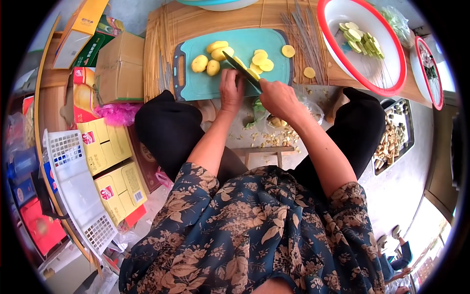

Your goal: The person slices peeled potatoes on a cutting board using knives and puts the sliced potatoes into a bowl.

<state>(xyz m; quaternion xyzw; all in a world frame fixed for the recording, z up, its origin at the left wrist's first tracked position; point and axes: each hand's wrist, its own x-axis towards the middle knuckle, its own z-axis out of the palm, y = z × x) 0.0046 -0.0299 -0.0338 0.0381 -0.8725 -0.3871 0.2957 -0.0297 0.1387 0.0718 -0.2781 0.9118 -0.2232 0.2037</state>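
Note:
My right hand grips a knife whose dark blade slants up and left across a turquoise cutting board. Beside the blade, my left hand is bent with fingertips down on the board; what lies under them is hidden. Several whole peeled potatoes sit on the board's left half. Yellow potato slices lie to the right of the blade, some close against it. One loose slice rests at the board's right edge, and another slice is on the wooden table.
Thin skewers lie beside the board on the wooden table. A red-rimmed basin holds green slices. Boxes and a white basket stand at left. Peelings litter the floor; a tray of pieces is at right.

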